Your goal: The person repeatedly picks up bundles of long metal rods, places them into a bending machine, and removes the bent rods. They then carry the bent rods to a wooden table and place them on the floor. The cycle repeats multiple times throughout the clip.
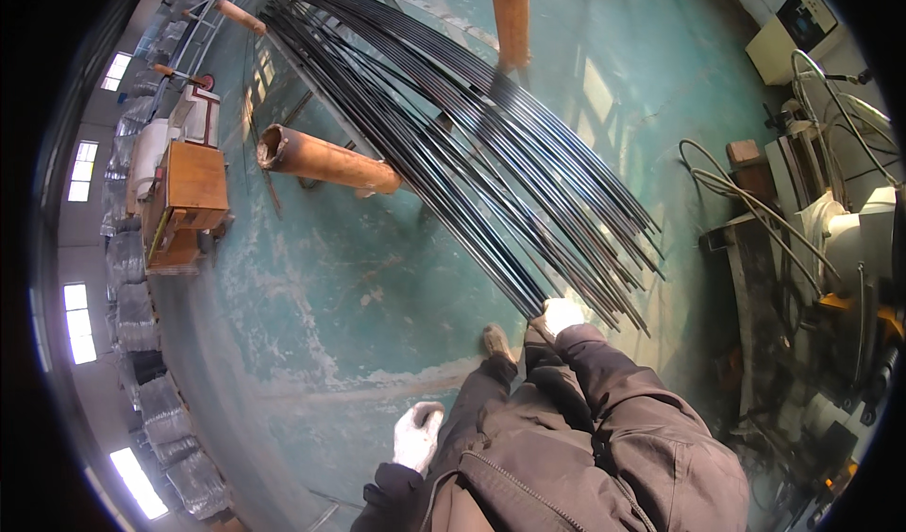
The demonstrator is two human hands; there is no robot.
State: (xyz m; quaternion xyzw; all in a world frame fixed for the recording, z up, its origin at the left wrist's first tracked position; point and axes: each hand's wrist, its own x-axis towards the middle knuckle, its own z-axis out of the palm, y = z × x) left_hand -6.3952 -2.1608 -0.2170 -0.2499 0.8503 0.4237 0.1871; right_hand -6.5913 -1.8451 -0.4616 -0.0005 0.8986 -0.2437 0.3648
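My right hand (565,315), in a white work glove, is at the near end of a long bundle of dark metal rods (491,126). Its fingers are closed around rod ends at the bundle's left edge; bright glare hides how many. In a white glove too, my left hand (417,435) hangs low beside my left leg, apart from the rods. Its fingers are curled in and nothing shows in them. The rods fan out slightly toward me, their near ends uneven, and run to the far left.
An orange-brown pipe (330,161) sticks out left of the rods, and a similar post (511,17) rises beyond them. A wooden cabinet (196,187) stands at left, near stacked plastic-wrapped bundles (137,291). Machinery (840,230) with looped hoses (727,187) lines the right side of the green floor (321,287).
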